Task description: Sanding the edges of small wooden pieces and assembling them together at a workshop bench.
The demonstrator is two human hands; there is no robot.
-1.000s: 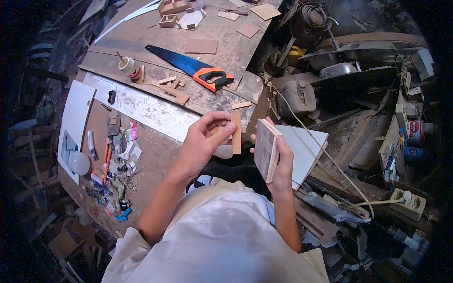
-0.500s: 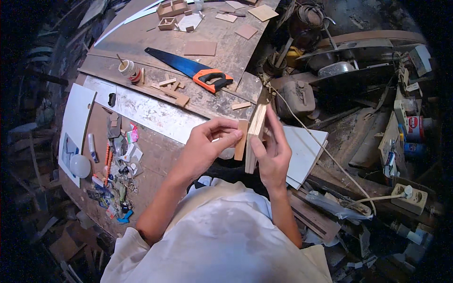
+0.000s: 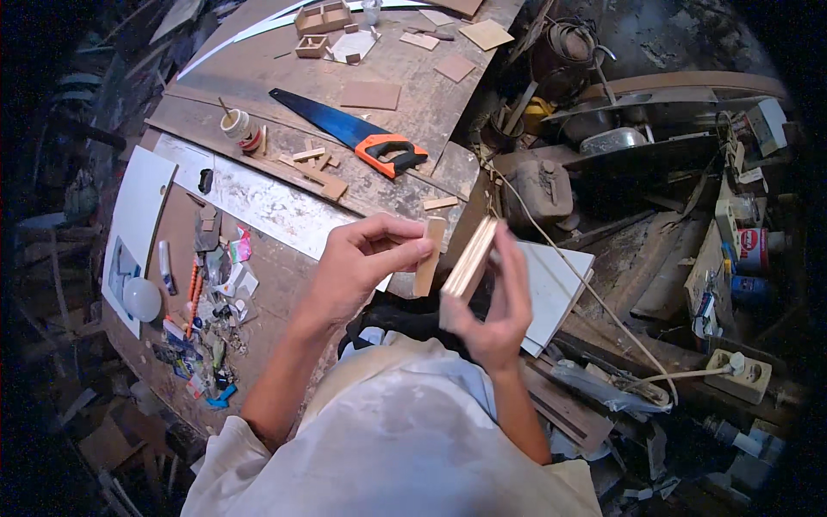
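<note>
Above the near edge of the bench [image 3: 258, 60], I am pinching a small wood strip [image 3: 429, 256] upright in my left hand [image 3: 362, 263], grip pressed together on its side. My right hand [image 3: 495, 314] is clamping a plywood block [image 3: 468, 261] edge-on just beside the strip, apparently to line the two up. Farther out, a handsaw [image 3: 349, 131] is lying among offcuts. Small open wooden boxes [image 3: 323, 19] are standing at the far end; contents not discernible.

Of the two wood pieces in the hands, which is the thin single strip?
The strip in the left hand: narrow, one slat, upright. The right hand holds a thicker block, apparently layered, seen edge-on.
</note>
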